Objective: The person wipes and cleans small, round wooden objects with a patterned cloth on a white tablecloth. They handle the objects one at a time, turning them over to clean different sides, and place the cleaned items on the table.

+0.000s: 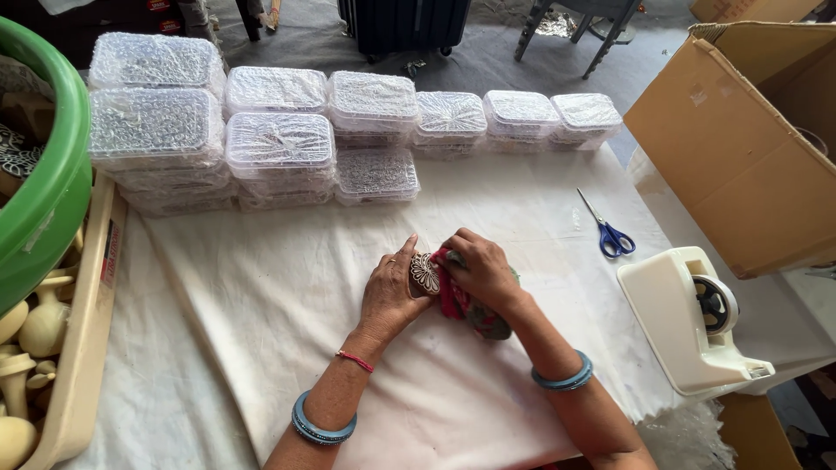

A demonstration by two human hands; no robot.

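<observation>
One white cloth (287, 296) spread over the whole table, largest of all. At two o'clock, an open cardboard box (740, 148) lying on its side, flap up. At nine o'clock, the curved rim of a green tub (52, 174), and below it, at eight o'clock, a cream tray (87, 348) holding pale wooden knobs. Across eleven to one o'clock, many clear lidded containers (279, 139) stacked in rows along the far edge. At four o'clock, a cream tape dispenser (688, 322) near the table corner. At three o'clock, just above the dispenser, blue-handled scissors (612, 233) lying flat, apart from both hands.

At centre, left hand (392, 292) curled around a small carved wooden block (425, 273), thumb and fingers gripping its left side, pale floral pattern facing up. Right hand (483, 270) closed on a red patterned rag (461, 305), pressed against the block's right side. Block wedged between the two sets of fingertips, touching both. Rag bunched under the right palm, trailing toward five o'clock onto the cloth.
</observation>
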